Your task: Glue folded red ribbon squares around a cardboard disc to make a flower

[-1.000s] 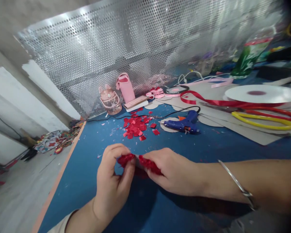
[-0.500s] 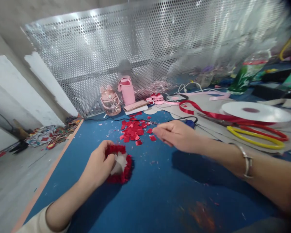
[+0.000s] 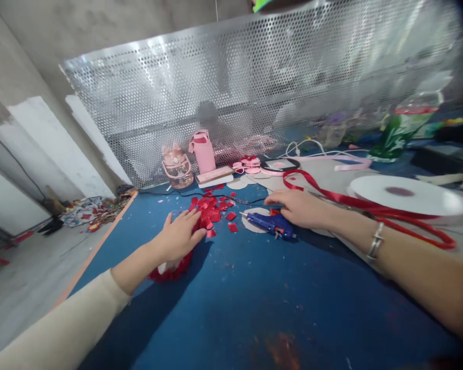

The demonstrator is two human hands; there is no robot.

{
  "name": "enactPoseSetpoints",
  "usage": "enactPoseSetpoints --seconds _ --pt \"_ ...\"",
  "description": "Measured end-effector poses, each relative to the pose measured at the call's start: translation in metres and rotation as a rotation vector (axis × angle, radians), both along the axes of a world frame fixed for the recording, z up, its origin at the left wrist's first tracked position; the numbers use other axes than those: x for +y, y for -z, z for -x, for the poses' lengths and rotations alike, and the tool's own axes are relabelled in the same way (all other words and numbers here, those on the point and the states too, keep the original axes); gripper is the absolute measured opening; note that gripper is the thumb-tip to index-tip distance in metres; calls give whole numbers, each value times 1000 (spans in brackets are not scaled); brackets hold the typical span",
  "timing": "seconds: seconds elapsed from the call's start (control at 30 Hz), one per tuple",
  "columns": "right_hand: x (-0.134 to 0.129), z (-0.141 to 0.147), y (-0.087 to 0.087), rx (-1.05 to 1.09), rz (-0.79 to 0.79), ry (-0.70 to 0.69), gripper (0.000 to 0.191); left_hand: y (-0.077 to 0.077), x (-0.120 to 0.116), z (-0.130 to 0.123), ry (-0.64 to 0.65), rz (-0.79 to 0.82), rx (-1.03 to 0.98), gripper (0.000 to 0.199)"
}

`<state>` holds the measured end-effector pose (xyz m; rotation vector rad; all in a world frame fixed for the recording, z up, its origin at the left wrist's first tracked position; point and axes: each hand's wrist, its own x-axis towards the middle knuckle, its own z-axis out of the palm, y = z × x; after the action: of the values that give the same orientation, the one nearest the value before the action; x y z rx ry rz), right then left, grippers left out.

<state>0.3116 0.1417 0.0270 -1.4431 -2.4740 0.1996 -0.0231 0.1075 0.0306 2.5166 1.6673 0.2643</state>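
We seem to be fetching the blue plastic glue gun [image 3: 268,224]: our half-curled right hand [image 3: 299,208] is at its two o'clock, its hold unclear. Our left hand [image 3: 178,239], fingers spread, apparently gripping nothing, covers part of the red-fringed, pale-centred piece [image 3: 174,272], at seven o'clock from the loose shiny red squares [image 3: 210,206]. The next move likely calls for a firm handle grip.
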Motion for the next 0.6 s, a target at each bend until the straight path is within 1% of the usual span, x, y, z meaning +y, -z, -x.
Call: enactPoseSetpoints --seconds 0.07,0.1,0.17,0.2,0.3,0.37,0.4,0.43,0.47,0.53,0.6 --pt "-3 1 1 -4 26 -15 49 1 2 -22 43 62 75 48" --pt "-4 1 2 -2 34 -20 50 2 -2 -32 67 95 104 54" --pt "-6 1 1 8 40 -27 51 2 -20 -47 148 157 138 72" --pt "-7 1 0 15 41 -30 51 2 -32 -51 198 184 146 76" --pt "-7 0 -1 33 48 -34 51 -3 -68 -55 327 225 140 75" --pt "-7 1 0 42 54 -43 52 -5 -79 -52 362 208 125 73" --pt "-7 2 1 44 59 -51 53 -6 -78 -50 345 178 117 69" --pt "-6 2 1 44 66 -61 54 -6 -72 -49 305 135 110 64" --pt "-6 3 2 42 75 -72 54 -6 -61 -47 238 79 105 57" --pt "-6 2 2 34 92 -85 56 -5 -32 -45 68 -41 107 44" --pt "-7 0 1 26 109 -94 59 -4 0 -44 -33 -95 131 35"
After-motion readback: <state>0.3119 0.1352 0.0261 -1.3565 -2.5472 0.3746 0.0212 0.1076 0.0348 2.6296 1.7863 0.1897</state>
